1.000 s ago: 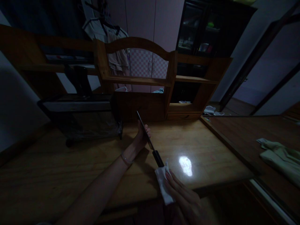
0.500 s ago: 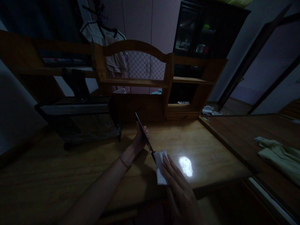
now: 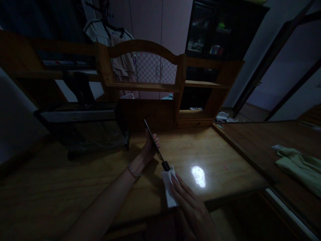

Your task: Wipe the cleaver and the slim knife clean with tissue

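A knife (image 3: 153,142) with a long dark blade and a black handle is held tilted above the wooden desk, its tip pointing away from me. My left hand (image 3: 149,147), with a band at the wrist, is closed around the blade from behind. A folded white tissue (image 3: 170,192) wraps the lower part of the handle. My right hand (image 3: 190,204) presses the tissue onto the handle, fingers together and stretched along it. The butt of the handle is hidden under the tissue.
A dark-framed tank-like box (image 3: 82,130) stands on the desk (image 3: 225,164) at the left. Wooden shelves (image 3: 145,87) rise along the back. To the right, a green cloth (image 3: 298,167) lies on a lower wooden surface.
My right hand and the tissue have slid down the handle toward me, baring more of the black handle near the blade. My left hand keeps its hold on the blade.
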A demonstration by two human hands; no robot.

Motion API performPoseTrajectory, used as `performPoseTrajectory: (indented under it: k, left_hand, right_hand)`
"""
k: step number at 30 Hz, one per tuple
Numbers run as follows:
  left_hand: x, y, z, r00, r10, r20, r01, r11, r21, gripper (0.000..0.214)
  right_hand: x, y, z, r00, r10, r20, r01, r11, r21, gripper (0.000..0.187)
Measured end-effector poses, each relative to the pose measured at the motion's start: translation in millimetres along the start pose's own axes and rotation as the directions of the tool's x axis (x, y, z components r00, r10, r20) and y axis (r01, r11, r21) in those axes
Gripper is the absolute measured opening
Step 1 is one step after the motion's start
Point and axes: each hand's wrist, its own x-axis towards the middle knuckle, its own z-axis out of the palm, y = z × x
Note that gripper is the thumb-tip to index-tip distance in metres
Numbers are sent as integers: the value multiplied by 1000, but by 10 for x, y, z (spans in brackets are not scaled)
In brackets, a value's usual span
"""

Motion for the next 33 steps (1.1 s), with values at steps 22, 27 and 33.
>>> performPoseTrajectory:
  k: [22, 27, 33]
  left_hand:
    - [23, 2, 6, 999, -3, -32, 3, 1000, 12, 50]
    - [31, -2, -6, 1000, 9, -25, -9, 1000, 3, 49]
    - [27, -10, -31, 1000, 7, -27, -7, 1000, -2, 48]
  right_hand:
    - [-299, 68, -47, 994, 27, -103, -31, 999, -37, 56]
    - [-280, -3, 34, 972, 73, -224, -75, 997, -3, 56]
    - [-308, 3, -68, 961, 180, -208, -188, 982, -16, 57]
